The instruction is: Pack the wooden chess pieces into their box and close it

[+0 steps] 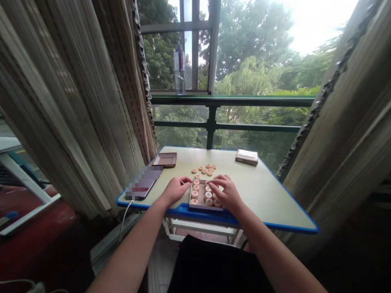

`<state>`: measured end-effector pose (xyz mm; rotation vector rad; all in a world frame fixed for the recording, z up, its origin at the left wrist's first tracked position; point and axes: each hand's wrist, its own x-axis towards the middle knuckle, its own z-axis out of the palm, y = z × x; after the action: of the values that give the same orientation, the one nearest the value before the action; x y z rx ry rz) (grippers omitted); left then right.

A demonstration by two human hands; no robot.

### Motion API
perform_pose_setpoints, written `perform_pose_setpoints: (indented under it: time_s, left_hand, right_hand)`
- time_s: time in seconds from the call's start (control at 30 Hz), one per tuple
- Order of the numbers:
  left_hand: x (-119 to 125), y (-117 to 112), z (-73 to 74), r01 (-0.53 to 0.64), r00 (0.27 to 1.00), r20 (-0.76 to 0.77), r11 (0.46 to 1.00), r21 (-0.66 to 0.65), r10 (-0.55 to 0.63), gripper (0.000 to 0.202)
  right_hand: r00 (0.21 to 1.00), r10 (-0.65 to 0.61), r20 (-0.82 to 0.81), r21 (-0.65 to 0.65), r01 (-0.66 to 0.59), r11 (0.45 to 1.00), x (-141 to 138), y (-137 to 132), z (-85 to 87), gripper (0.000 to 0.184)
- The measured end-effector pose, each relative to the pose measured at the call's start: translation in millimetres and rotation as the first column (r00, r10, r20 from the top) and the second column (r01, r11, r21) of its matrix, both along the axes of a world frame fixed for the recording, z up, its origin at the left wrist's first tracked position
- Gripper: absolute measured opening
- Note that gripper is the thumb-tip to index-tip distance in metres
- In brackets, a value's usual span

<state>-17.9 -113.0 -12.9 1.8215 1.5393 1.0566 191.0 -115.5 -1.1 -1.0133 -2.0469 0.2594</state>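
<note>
Over the tray (pixel 200 208), discs (pixel 195 194) were touched by the right hand (pixel 226 194), grip undeterminable; the left hand (pixel 175 190) was laid open alongside.

**Free room**
- Table (pixel 269 195), right half: bare from the right hand (pixel 226 194) out to the blue edge. This is the widest open passage.
- Far edge: a bare gap between the brown lid (pixel 165 159) at the left and the small flat box (pixel 247 156) at the right.

**Obstacles**
- Front centre: the tray (pixel 200 207) of round pieces (pixel 195 191). The left hand (pixel 176 190) lies just beside its left rim, and the right hand is over its right part.
- Behind the tray: loose pieces (pixel 205 169) in a cluster, near it.
- Near left corner: a phone (pixel 142 181), with its cable (pixel 124 219) hanging off the edge.
- Flanks: the left curtain (pixel 91 101) crowds the table's side, and the right curtain (pixel 351 122) is close to the far corner.
- Beyond the table: a railing (pixel 232 100).
</note>
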Motion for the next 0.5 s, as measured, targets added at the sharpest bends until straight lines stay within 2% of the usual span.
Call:
perform_pose_setpoints:
  time_s: [0.1, 0.2, 0.27, 0.37, 0.5]
  left_hand:
    - [5.5, 35.4, 13.5, -0.011, 0.993, -0.113, 0.996, 0.092, 0.021, 0.026]
    - [16.4, 75.8, 22.2, 0.082, 0.964, -0.262, 0.991, 0.109, -0.051, 0.029]
    - [25.3, 99.1, 23.1, 0.098, 0.949, -0.309, 0.992, 0.081, -0.069, 0.030]
    - [37.1, 123.7, 17.9, 0.148, 0.936, -0.329, 0.988, 0.038, -0.127, 0.027]
    - [44.8, 140.9, 1.8, 0.219, 0.948, -0.255, 0.971, 0.094, -0.189, 0.027]
  right_hand:
    - [0.999, -0.045, 0.016, -0.157, 0.047, 0.987, 7.8, 30.9, 13.2, 0.024]
    - [0.975, -0.104, 0.195, -0.188, 0.141, 0.972, 12.4, 68.6, 25.2, 0.028]
    - [0.933, -0.143, 0.331, -0.199, 0.217, 0.956, 13.4, 91.2, 26.2, 0.028]
    - [0.900, -0.158, 0.407, -0.173, 0.246, 0.954, 14.5, 115.4, 14.9, 0.031]
    - [0.915, -0.200, 0.350, -0.100, 0.249, 0.963, 19.0, 131.0, -9.0, 0.028]
